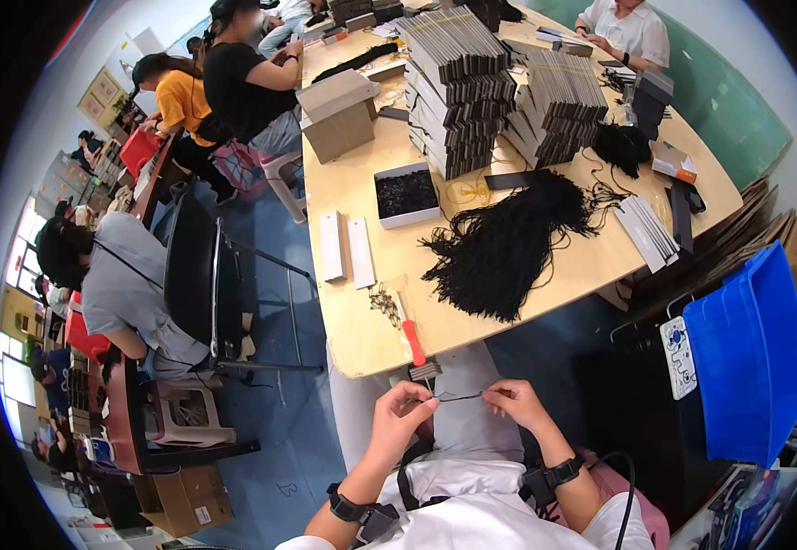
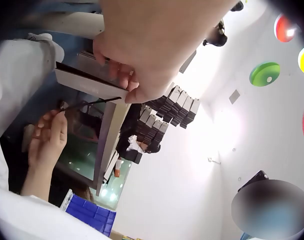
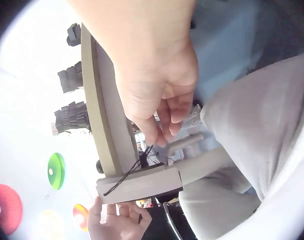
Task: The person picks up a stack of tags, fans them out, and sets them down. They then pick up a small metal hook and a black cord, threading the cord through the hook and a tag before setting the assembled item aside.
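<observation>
My left hand (image 1: pixel 403 408) holds a small stack of light grey printed tags (image 3: pixel 139 185), their dark edges showing in the left wrist view. A thin black cord (image 2: pixel 89 104) runs from the tags across to my right hand (image 1: pixel 516 403), which pinches its other end between thumb and fingertips. In the right wrist view the cord slants over the tags' printed face, just below the right fingertips (image 3: pixel 159 137). Both hands are above my lap, in front of the table's near edge. Nearest to them on the table lies a red-handled tool (image 1: pixel 412 341).
On the wooden table (image 1: pixel 371 339) lie a heap of black cords (image 1: pixel 508 243), a box of small black pieces (image 1: pixel 406 194), white strips (image 1: pixel 360 253) and tall stacks of grey cards (image 1: pixel 458 92). A blue bin (image 1: pixel 751 357) stands at right. Other people sit around.
</observation>
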Demonstrator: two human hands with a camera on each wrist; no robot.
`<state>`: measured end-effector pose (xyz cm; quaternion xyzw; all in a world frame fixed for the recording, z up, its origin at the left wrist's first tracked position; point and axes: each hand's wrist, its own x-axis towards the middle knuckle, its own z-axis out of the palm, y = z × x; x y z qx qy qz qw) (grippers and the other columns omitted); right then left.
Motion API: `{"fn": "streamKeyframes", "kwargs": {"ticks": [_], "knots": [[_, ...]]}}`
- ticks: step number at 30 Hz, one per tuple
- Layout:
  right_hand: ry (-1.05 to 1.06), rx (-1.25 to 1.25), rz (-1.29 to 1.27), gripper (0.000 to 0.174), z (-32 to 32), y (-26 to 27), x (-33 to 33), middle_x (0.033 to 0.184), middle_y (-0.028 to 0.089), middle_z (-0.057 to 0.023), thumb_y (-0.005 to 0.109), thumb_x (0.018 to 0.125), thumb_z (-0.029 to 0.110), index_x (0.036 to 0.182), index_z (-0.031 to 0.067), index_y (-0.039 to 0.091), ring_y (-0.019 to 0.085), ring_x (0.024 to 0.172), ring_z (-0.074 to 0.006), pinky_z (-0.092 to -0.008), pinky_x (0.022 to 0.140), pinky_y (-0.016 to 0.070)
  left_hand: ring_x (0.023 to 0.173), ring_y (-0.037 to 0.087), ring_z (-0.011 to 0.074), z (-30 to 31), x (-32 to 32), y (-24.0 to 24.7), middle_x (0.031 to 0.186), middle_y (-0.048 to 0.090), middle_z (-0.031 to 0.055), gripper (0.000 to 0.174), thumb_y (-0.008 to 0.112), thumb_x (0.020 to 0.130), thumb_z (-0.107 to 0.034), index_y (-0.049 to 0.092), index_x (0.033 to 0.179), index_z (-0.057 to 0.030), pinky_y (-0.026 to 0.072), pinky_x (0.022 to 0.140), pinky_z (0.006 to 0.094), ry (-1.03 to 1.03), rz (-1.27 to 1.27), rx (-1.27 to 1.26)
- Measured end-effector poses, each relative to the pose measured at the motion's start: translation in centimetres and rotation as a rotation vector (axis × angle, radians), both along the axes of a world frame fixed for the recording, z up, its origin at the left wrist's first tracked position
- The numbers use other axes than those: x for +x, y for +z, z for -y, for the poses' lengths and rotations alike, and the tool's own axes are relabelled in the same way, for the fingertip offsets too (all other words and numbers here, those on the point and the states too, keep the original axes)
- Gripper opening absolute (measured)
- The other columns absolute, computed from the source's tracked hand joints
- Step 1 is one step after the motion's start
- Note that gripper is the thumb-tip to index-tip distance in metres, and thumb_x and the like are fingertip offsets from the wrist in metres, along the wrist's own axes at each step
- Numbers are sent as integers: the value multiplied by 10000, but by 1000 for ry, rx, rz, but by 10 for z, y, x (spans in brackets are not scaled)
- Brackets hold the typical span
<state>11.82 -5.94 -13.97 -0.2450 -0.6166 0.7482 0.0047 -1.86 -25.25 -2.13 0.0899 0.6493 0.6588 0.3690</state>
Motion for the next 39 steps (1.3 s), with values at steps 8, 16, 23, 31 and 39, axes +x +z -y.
{"fn": "streamKeyframes", "kwargs": {"ticks": [8,16,23,31,39], "knots": [[-48,13,-68,93,-2,31,5,719,649,-33,652,874,89,850,5,682,570,582,-65,-198,505,444,849,532,68,0,-3,3,888,583,-19,138,678,797,-17,574,875,-62,428,744,227,-38,15,2],[-1,75,-212,103,2,65,2,763,627,-26,660,867,72,842,-26,682,567,607,-68,-199,526,439,839,518,63,2,-11,-1,844,590,-18,113,682,794,-40,594,866,-45,394,738,217,-96,64,-38],[28,98,-256,93,5,79,1,754,624,-34,657,864,64,875,-26,674,572,616,-75,-203,539,442,815,514,61,4,-13,2,839,573,-36,86,646,841,-91,584,898,-75,388,748,213,-89,358,81],[60,313,-275,117,10,98,-6,805,641,-68,593,881,10,968,-2,669,590,633,-128,-241,565,469,819,506,73,9,-9,-2,856,557,-35,92,641,875,-122,567,918,-89,389,763,219,-138,392,131],[24,448,-367,160,23,109,-11,866,676,-83,613,856,-42,994,-9,686,647,704,-133,-233,613,534,875,474,90,22,-1,-14,932,499,-1,111,609,919,-108,512,918,-54,388,808,243,-257,-324,53]]}}
